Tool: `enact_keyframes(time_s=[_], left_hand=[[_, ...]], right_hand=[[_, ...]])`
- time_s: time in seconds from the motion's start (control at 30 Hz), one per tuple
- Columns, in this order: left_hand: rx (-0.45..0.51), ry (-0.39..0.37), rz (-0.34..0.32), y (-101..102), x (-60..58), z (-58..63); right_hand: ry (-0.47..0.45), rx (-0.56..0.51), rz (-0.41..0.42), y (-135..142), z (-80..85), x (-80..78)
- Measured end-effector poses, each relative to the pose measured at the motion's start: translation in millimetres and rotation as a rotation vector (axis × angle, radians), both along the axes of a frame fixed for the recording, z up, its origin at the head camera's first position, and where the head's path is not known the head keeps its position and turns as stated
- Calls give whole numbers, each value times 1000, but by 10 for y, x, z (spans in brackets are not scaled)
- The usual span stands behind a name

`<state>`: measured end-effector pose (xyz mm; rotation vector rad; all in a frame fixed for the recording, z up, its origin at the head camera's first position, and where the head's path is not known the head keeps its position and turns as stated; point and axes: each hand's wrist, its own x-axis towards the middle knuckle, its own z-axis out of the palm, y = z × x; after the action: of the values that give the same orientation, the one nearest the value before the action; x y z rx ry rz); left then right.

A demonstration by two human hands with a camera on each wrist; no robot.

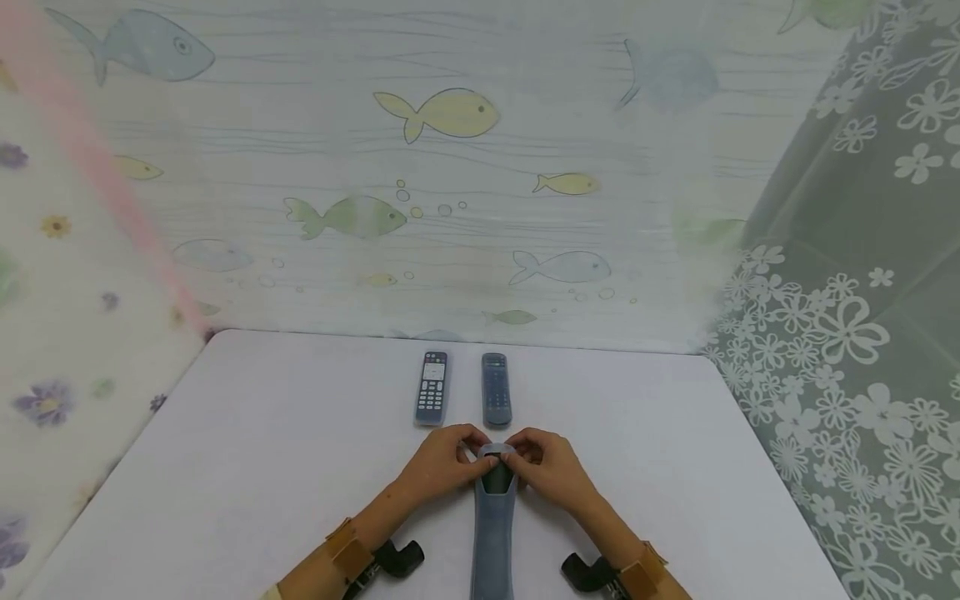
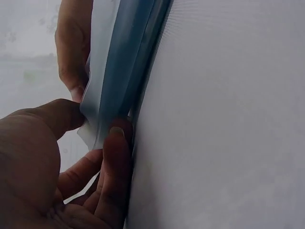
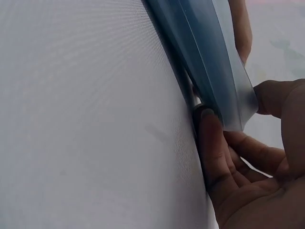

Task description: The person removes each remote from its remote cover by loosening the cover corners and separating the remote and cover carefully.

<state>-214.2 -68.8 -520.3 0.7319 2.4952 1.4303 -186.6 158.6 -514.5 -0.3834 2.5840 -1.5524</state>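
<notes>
A long, translucent blue-grey remote cover [image 1: 492, 533] lies lengthwise at the front middle of the table. Near its far end, a dark surface [image 1: 496, 479] shows through an opening, with a paler rim above. My left hand [image 1: 446, 462] pinches the left side of that rim between thumb and fingers. From the other side my right hand [image 1: 551, 468] pinches the right corner in the same way. Both wrist views show the cover's pale edge [image 2: 95, 109] standing between thumb and fingers, with fingertips tucked beneath its blue body [image 3: 200, 52] close to the tabletop.
Beyond the hands lie two remotes: one with white buttons [image 1: 432, 387] at left, and a darker one [image 1: 496, 390] at right. The white table [image 1: 247, 450] meets a fish-patterned backdrop [image 1: 337, 275]. Floral cloth [image 1: 847, 400] hangs at the right. Wrist cameras [image 1: 401, 558] stick out inward.
</notes>
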Motion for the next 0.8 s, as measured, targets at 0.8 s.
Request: enact_keyframes(time_s=[0.8], left_hand=[[-140,261,-58,-34,89,341]], right_hand=[[353,76,-15,-2,122,110]])
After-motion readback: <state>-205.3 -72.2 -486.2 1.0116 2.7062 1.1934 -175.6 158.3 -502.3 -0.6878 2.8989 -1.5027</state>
